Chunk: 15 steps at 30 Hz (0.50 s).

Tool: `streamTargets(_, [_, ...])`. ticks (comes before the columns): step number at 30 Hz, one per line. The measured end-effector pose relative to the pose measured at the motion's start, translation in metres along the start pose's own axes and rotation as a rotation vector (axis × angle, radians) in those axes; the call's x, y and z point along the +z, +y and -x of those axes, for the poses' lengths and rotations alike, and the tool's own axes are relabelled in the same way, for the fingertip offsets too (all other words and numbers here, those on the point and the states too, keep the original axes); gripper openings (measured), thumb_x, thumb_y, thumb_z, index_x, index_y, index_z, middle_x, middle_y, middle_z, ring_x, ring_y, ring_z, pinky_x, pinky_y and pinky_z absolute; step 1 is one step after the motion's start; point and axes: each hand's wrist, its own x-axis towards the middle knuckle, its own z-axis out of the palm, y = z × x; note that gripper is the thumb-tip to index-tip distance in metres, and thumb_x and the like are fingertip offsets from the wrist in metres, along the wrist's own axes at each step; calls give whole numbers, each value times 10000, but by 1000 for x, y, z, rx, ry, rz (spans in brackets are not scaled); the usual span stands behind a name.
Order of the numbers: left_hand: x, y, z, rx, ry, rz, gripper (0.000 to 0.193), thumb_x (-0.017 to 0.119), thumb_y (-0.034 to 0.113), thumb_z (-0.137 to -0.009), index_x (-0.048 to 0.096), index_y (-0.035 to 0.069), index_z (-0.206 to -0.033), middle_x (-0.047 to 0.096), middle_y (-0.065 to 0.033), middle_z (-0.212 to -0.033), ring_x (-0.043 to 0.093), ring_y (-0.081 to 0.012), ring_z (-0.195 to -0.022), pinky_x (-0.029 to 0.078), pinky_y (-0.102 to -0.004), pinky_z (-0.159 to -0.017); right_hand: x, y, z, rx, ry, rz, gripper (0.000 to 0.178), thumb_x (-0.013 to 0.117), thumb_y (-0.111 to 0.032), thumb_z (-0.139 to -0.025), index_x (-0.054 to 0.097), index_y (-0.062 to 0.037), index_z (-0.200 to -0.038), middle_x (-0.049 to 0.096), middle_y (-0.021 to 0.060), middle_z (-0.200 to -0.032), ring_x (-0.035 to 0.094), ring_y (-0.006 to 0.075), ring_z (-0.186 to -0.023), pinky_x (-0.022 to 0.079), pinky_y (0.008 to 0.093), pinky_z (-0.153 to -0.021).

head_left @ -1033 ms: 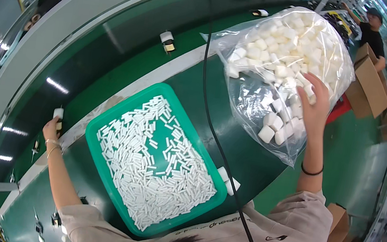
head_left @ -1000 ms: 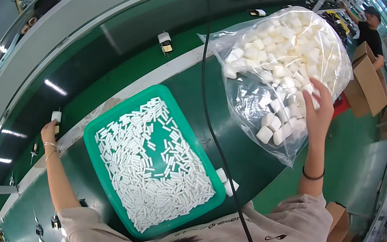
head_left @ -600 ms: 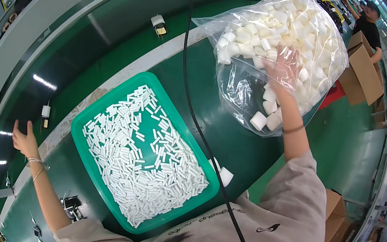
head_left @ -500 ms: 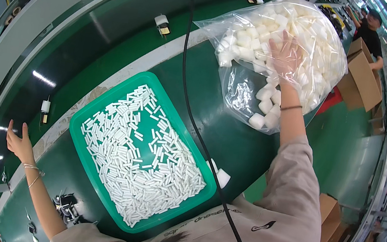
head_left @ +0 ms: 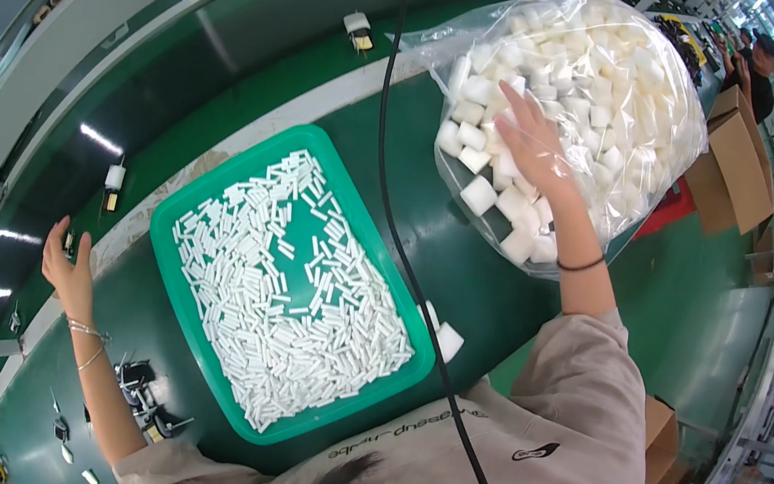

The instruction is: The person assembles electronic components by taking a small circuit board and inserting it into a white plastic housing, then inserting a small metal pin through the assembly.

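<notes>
My right hand (head_left: 535,149), fingers stretched, is at the mouth of a large clear plastic bag (head_left: 660,113). The bag is full of white, block-shaped soft pieces (head_left: 479,195), and several lie loose just below the hand. Nothing is visibly gripped in it. On the far left, my left hand (head_left: 72,278) hovers over the edge of the conveyor with thumb and fingers apart. A small device (head_left: 68,242) shows behind its fingertips; whether they touch I cannot tell. Between my arms lies a green tray (head_left: 168,230) holding many short white tubes (head_left: 288,358).
A black cable (head_left: 386,181) hangs across the view beside the tray. Two white blocks (head_left: 449,341) lie at the tray's right edge. Small devices (head_left: 358,31) sit on the green belt. Black parts (head_left: 142,396) lie by my left forearm. Cardboard boxes (head_left: 734,170) and a person (head_left: 759,78) are at right.
My right hand has drawn left and nearer, out from the middle of the bag, and the white pieces at its mouth have shifted. My left hand has risen slightly. The whole view has moved a little.
</notes>
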Motion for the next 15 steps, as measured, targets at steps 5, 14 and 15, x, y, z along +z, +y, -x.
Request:
streamTargets(5, [-12,64,9,171,83,47,379,597,205,-786,507,117,-1143,498,-79,-1187,406,-248,-1137,226,-371,-968,-30,-37,75,-243,91,-82,426,463,-336,-861,426,-203,-1264,274,173,-1373,357,354,-1191,196,450,-1019])
streamTargets(14, [-14,375,19,1170,-121,702,136,561,61,-658,548,69,-793,539,-50,-779,516,-231,-806,420,-330,-708,-23,-23,128,-21,306,-226,519,560,-297,-804,413,-135,-1274,322,222,-1331,306,394,-1215,161,458,-1025])
streamTargets(15, [-4,398,26,1242,-250,678,185,555,32,-655,557,57,-838,567,-70,-855,530,-246,-876,427,-340,-752,-23,-27,122,-24,304,-193,553,558,-318,-806,379,-139,-1297,319,226,-1330,290,380,-1232,130,471,-1033])
